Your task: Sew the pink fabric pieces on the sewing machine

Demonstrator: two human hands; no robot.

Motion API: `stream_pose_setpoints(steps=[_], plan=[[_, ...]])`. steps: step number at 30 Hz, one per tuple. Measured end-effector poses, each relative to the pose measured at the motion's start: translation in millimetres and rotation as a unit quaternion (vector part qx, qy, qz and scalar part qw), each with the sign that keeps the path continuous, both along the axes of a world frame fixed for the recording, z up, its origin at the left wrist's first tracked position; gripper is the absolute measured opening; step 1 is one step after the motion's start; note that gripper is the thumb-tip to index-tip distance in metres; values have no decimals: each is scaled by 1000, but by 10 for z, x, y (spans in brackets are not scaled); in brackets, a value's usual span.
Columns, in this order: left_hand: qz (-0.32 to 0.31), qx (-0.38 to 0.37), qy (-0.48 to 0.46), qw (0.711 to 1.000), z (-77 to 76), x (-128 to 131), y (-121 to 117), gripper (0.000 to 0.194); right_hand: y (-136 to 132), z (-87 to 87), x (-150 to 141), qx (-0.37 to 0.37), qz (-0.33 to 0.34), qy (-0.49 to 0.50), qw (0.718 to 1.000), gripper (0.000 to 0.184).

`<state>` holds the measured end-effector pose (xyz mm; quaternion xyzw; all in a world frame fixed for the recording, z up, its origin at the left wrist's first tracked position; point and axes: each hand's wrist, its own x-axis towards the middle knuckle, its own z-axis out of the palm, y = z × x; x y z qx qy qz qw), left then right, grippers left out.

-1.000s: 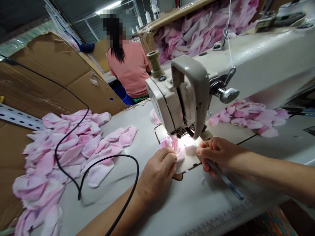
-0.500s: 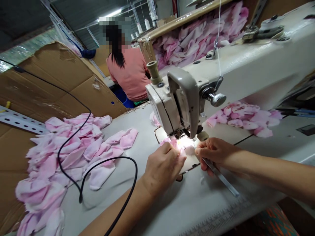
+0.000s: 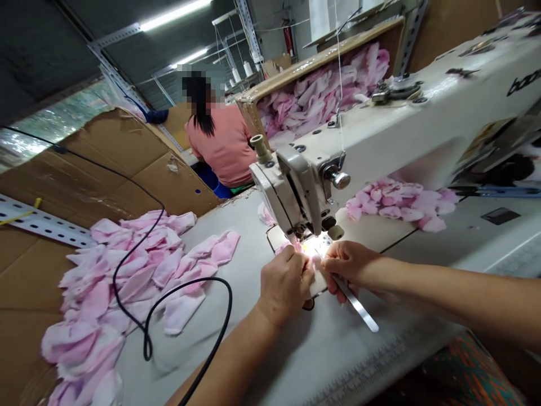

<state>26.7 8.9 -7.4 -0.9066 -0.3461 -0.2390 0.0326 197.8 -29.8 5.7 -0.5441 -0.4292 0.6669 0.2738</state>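
Note:
My left hand (image 3: 285, 282) is closed, its fingertips pinching a small pink fabric piece (image 3: 296, 247) at the lit needle plate of the white sewing machine (image 3: 380, 129). My right hand (image 3: 344, 265) is closed beside it, pinching the same piece from the right and holding long metal tweezers (image 3: 355, 301) that stick out toward me. Both hands meet just under the needle; the fabric is mostly hidden by my fingers.
A heap of pink fabric pieces (image 3: 127, 276) lies at the table's left with a black cable (image 3: 169, 293) looped over it. More pieces (image 3: 397, 203) lie behind the machine arm and fill a cardboard box (image 3: 321, 90). A person in a pink shirt (image 3: 222, 144) sits beyond, back turned.
My hands have closed in together under the needle and the pink piece is more covered. The view has lifted and shifted, so the machine sits further back.

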Motion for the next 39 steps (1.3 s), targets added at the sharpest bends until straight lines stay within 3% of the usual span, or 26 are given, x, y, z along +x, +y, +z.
stream_pose_setpoints(steps=[6, 9, 12, 14, 18, 25, 29, 32, 34, 36, 37, 39], plan=[[-20, -14, 7, 1000, 41, -8, -3, 19, -76, 76, -140, 1, -1, 15, 1000, 40], [-61, -60, 11, 996, 107, -82, -19, 17, -110, 73, -190, -13, 1, 20, 1000, 33], [-93, -123, 6, 988, 140, -173, -28, 4, -127, 45, -206, -19, -4, 17, 1000, 27], [-112, -134, -1, 985, 132, -211, -23, 8, -134, 25, -205, -19, -8, 18, 1000, 24], [-136, -55, 24, 989, 87, -213, -7, 17, -149, 19, -194, -16, -18, 22, 999, 19], [-123, 67, 82, 987, 50, -190, -15, 19, -165, 58, -210, -17, -10, 30, 999, 19], [-143, 32, 59, 987, 20, -212, 45, 20, -136, 71, -128, -31, 12, 32, 999, 17], [-150, -26, 25, 988, 4, -230, 76, 19, -100, 95, 104, -4, 108, -69, 992, 12], [-143, -51, 10, 988, -10, -239, 78, 18, -88, 78, 310, 116, 171, -248, 946, 12], [-146, -57, 2, 988, -30, -247, 72, 16, -98, 14, 496, 253, 180, -422, 852, 12], [-152, -56, 1, 987, -40, -249, 68, 14, -109, -31, 566, 298, 175, -466, 815, 12], [-160, -49, 0, 986, -58, -250, 59, 12, -134, -128, 644, 361, 168, -481, 781, 12]])
